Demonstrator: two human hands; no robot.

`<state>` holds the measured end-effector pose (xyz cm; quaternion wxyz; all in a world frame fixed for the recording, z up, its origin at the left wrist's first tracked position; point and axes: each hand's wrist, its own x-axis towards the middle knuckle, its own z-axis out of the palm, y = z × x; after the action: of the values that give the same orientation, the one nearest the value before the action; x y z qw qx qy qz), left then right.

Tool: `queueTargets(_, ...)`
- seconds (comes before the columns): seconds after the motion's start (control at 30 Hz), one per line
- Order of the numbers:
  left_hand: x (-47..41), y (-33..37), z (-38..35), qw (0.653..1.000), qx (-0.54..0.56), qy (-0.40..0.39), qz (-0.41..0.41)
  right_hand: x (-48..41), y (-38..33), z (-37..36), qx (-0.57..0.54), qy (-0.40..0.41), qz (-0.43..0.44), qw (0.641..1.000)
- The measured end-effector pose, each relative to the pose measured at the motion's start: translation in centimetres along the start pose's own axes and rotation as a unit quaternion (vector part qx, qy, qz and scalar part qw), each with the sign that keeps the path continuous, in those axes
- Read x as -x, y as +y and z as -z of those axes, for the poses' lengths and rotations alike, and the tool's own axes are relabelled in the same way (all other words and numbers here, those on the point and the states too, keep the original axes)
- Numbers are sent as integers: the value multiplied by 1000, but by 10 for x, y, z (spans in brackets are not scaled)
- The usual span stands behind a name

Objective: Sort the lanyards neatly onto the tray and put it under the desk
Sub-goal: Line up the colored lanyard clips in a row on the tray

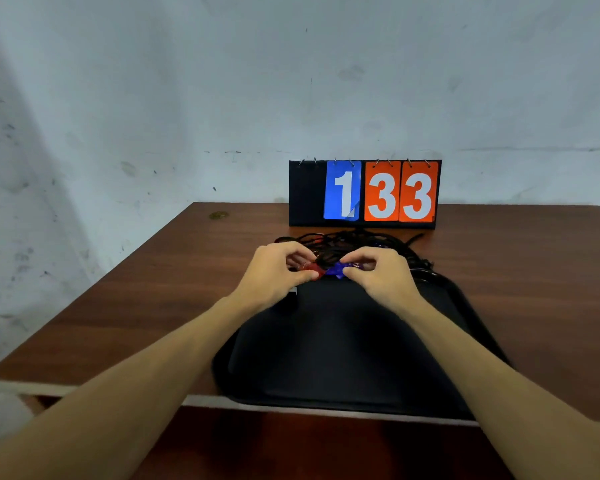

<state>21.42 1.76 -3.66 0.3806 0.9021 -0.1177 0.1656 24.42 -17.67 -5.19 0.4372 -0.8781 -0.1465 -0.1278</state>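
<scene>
A tangled heap of black lanyards (357, 242) lies on the wooden desk just beyond the far rim of a black tray (343, 344). The tray sits at the desk's near edge and its floor is bare. My left hand (274, 273) pinches a red piece (315, 270) at the front of the heap. My right hand (378, 275) pinches a blue piece (336, 270) right beside it. Both hands hover over the tray's far rim, fingers closed on the lanyards. How the cords connect inside the heap is hidden.
A flip scoreboard (364, 194) showing 1, 33 stands behind the heap against the grey wall. The brown desk (160, 306) stretches left and right of the tray. A small black-and-white object (289, 299) lies at the tray's left far corner.
</scene>
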Motion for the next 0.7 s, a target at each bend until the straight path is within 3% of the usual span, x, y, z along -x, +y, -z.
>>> queueTargets(0.23,8,-3,-5,991,-112,-67,-17,10,19,-2,92,-39,28,995)
queueTargets(0.37,-4,2,-9,996,-61,-66,-15,11,25,-3,111,-51,38,992)
queueTargets(0.57,-26,2,-13,982,-82,-172,0,8,33,-3,166,-75,51,982)
queueTargets(0.7,-30,-7,-21,986,-60,-156,22,7,34,-4,157,-79,52,983)
